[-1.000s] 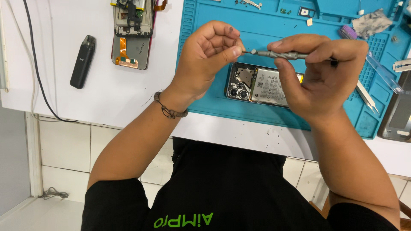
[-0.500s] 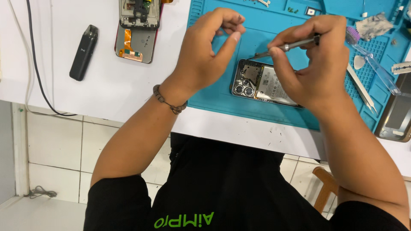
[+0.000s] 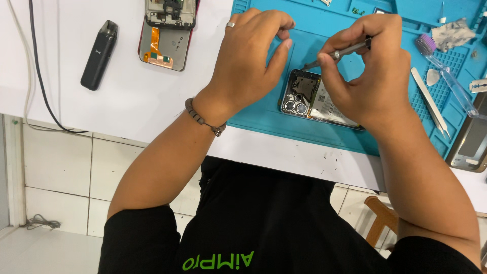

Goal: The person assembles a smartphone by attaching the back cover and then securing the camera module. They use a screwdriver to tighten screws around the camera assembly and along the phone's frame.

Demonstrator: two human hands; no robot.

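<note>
One phone (image 3: 317,99): lies opened, back up, on the blue mat (image 3: 264,114), near the mat's front edge; camera cluster at its left end, inner boards and a pale battery label exposed.
Screwdriver (image 3: 337,53): thin grey shaft, slanting down to the left; its tip meets the phone's upper left corner, just above the camera cluster.
Right hand (image 3: 373,71): fingers curled and pinching the screwdriver near its upper end; palm covers the phone's right half.
Left hand (image 3: 248,56): fingers bent together, thumb stretched toward the phone's left edge; whether the thumb touches the phone cannot be told; a ring shows on one finger, a beaded bracelet (image 3: 203,117) on the wrist.
Mat: ridged trays along its top and right side; rests on the white table (image 3: 127,101).
Tweezers (image 3: 430,101): silver, flat on the mat, right of the right hand.
Brush (image 3: 441,68): clear handle, purple bristles, just beyond the tweezers.
Crumpled wipe (image 3: 453,33): grey, at the mat's upper right.
Second phone (image 3: 168,31): dismantled, orange flex cable visible, on the bare table left of the mat.
Black device (image 3: 99,55): slim, oblong, further left on the table.
Cable (image 3: 38,76): black, running down the table's left edge.
Dark panel (image 3: 472,137): at the right border, partly out of view.
Stool (image 3: 381,218): wooden, partly seen under the table.
</note>
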